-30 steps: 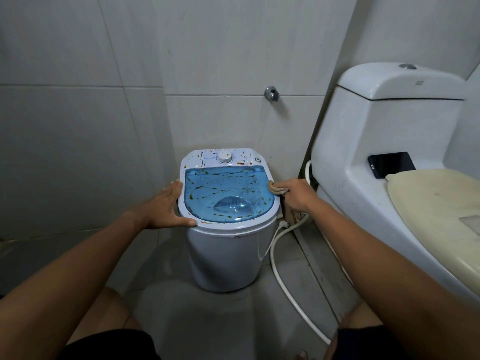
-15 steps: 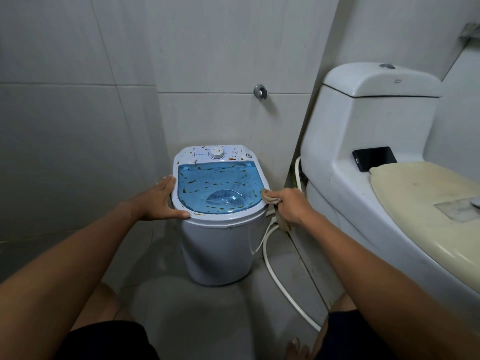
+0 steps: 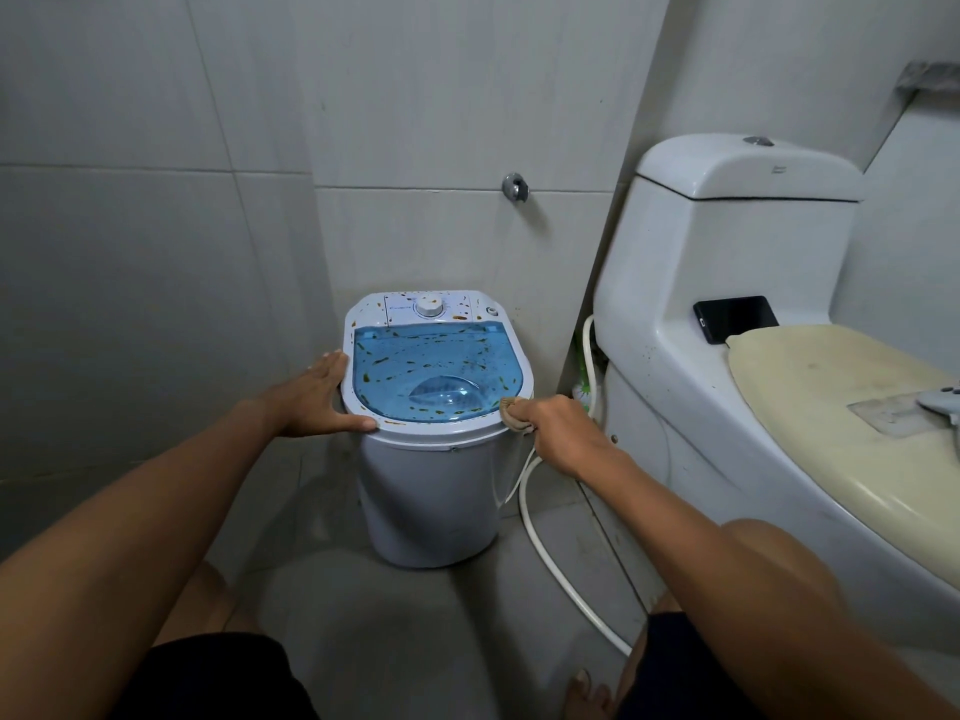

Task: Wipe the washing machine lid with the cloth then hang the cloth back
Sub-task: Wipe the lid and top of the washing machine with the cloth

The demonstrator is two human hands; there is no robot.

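A small white washing machine (image 3: 431, 501) stands on the floor against the tiled wall. Its blue see-through lid (image 3: 410, 363) is speckled with brown and orange stains. My left hand (image 3: 322, 402) lies flat with spread fingers against the lid's left rim, holding nothing. My right hand (image 3: 558, 428) is closed on a bunched tan cloth (image 3: 511, 413), which touches the front right corner of the lid rim. Most of the cloth is hidden inside my fist.
A white toilet (image 3: 727, 283) stands close on the right, with a black phone (image 3: 735, 317) on its ledge and a yellowed seat cover (image 3: 841, 407). A white hose (image 3: 550, 553) runs along the floor between machine and toilet. A metal wall fitting (image 3: 515, 186) sits above the machine.
My right hand with the cloth has slid along the right rim of the lid toward me, from the middle to the front right corner. My left hand has stayed on the left rim.
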